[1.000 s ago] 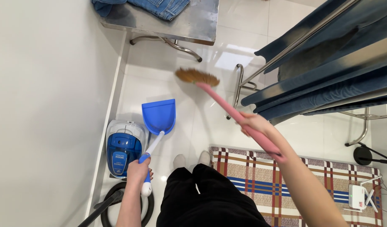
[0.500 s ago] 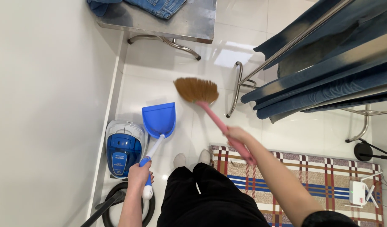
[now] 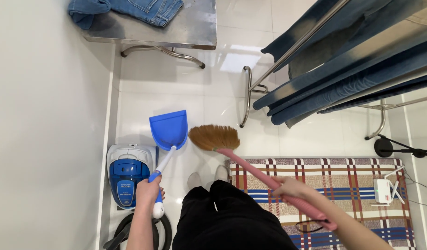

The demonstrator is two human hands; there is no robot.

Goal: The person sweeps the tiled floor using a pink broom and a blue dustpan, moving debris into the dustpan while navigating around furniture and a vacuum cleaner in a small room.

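My left hand (image 3: 148, 190) grips the white and blue handle of a blue dustpan (image 3: 169, 130), whose pan rests on the white tiled floor ahead of my feet. My right hand (image 3: 292, 189) is closed around the pink handle of a broom (image 3: 250, 165). Its tan bristle head (image 3: 213, 136) lies on the floor just right of the dustpan, almost touching its edge. My black trousers and grey slippers fill the bottom middle of the view.
A blue and white vacuum cleaner (image 3: 126, 175) with a black hose stands by the left wall. A checked rug (image 3: 343, 185) lies at the right. Metal table (image 3: 195, 28) with jeans (image 3: 130, 8) stands ahead. A rack of blue clothes (image 3: 343, 69) hangs at upper right.
The broom head has swept back toward me, from far ahead near the rack leg to right beside the dustpan. My right hand pulled in with it. The dustpan stayed nearly in place.
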